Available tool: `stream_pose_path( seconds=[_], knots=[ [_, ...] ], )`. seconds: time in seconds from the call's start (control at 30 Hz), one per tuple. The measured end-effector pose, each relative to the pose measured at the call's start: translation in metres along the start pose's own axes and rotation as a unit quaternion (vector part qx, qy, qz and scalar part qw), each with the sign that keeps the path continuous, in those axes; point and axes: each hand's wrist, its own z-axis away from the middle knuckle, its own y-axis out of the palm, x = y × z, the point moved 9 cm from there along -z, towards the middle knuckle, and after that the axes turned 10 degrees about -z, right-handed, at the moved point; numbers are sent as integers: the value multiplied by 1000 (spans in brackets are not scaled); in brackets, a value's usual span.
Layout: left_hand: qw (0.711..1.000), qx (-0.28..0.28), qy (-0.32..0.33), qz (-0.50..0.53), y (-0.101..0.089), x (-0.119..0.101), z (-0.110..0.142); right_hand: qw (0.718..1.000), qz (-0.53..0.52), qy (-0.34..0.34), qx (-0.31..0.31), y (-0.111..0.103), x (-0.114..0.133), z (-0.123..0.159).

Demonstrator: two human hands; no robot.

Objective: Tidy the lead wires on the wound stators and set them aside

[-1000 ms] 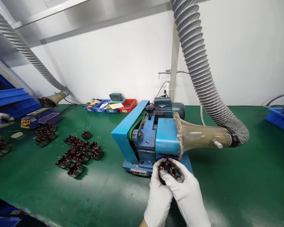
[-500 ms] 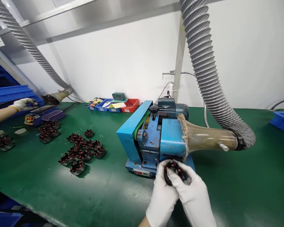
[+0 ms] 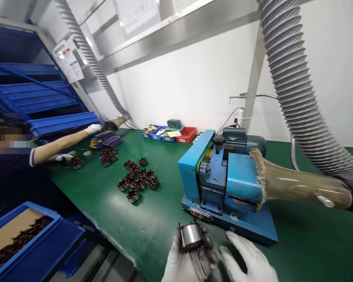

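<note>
My left hand (image 3: 179,264), in a white glove with dirty grey fingertips, is closed around a motor stator (image 3: 191,235). The stator's shiny metal ring faces up toward me, and dark windings show at its edges. To the right of it, my gloved right hand (image 3: 250,258) is apart from the stator, thumb and fingers spread with nothing between them. Both hands are just in front of a blue belt-driven machine (image 3: 242,176). More stators with copper windings (image 3: 139,176) lie grouped on the green table to the left.
A translucent suction funnel (image 3: 300,182) and ribbed grey hose (image 3: 294,58) extend from the machine's right side. Small parts bins (image 3: 186,135) stand by the wall. At left, a co-worker's arm (image 3: 59,145) reaches over the table. A blue crate (image 3: 55,235) of stators sits at lower left.
My view has swung left, bringing the co-worker and crate into sight. My right hand has let go of the stator, and my left hand has moved it away from the machine's front.
</note>
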Motion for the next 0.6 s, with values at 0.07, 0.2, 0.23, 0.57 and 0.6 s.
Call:
stream_pose_path(
  seconds=[0.07,0.2,0.23,0.57,0.6],
  knots=[
    [973,-101,42,-204,-31,6,0,989,87,-122,-6,11,13,-12],
    [898,-208,22,-388,-100,12,2,947,181,-260,-61,34,35,-23],
    [871,-242,13,-427,-122,8,2,942,189,-268,-73,39,39,-26],
    [637,-455,-94,-615,-244,-19,4,921,213,-300,-128,59,59,-44],
    [630,-455,-92,-623,-242,-18,4,920,217,-299,-129,59,59,-44]
  ],
)
